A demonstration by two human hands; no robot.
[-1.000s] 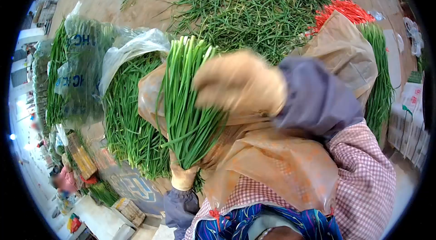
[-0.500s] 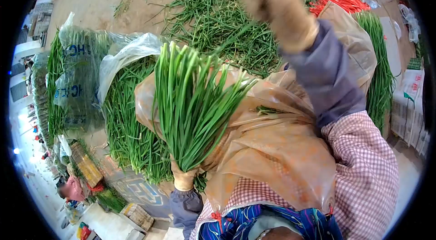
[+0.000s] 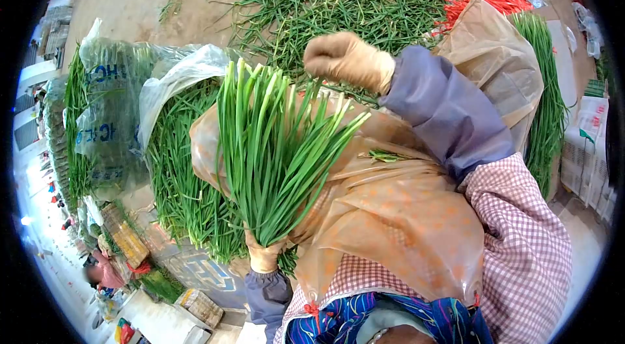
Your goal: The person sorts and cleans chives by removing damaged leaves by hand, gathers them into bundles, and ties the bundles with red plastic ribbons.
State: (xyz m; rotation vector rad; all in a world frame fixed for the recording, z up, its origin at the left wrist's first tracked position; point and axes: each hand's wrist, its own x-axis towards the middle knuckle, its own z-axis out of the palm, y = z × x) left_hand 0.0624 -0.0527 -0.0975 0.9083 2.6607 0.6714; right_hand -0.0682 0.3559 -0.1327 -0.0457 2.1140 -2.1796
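Note:
My left hand [image 3: 263, 254], in a tan glove, is closed around the leafy end of a bunch of garlic chives [image 3: 270, 149]. The pale cut stems fan out upward, away from my body. My right hand [image 3: 346, 61], gloved as well, hovers beyond the upper right stem ends with its fingers curled closed. Whether anything is between those fingers is hidden. A translucent, orange-patterned plastic apron [image 3: 390, 227] covers my lap, and a few short green scraps [image 3: 387, 156] lie on it.
Loose green leaves form a wide heap [image 3: 351, 2] on the ground ahead. More chives [image 3: 189, 168] lie at left beside a plastic-wrapped bundle [image 3: 114, 116]. Red ties [image 3: 485, 2], a plastic sheet [image 3: 498, 64] and another chive bundle [image 3: 543, 103] are at right. Another person [image 3: 107, 271] is far left.
My right hand has swung back from above the leaf heap, down and left toward the stem ends. The left hand keeps its hold on the bunch, almost unmoved.

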